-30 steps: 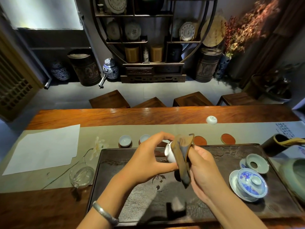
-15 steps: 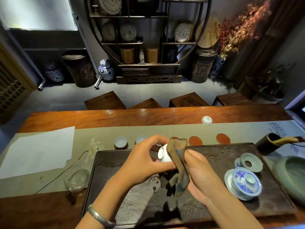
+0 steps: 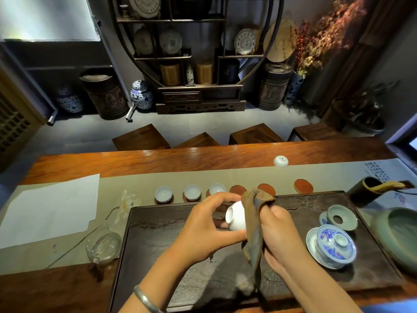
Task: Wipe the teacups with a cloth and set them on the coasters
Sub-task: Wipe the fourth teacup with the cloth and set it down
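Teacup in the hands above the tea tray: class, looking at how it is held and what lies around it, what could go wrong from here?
1. The teacup is pinched by the left hand on its side above the hard tray; a slip could chip it.
2. The cloth held by the right hand trails low and might snag.
3. Reaching for an empty coaster may knock the neighbouring placed cup.

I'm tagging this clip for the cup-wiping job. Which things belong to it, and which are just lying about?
Job:
left hand, holding a white teacup
right hand, holding the cloth
three teacups on coasters
three bare coasters
upturned cup

Lying about:
lidded blue-and-white bowl
glass pitcher
paper sheets
strainer
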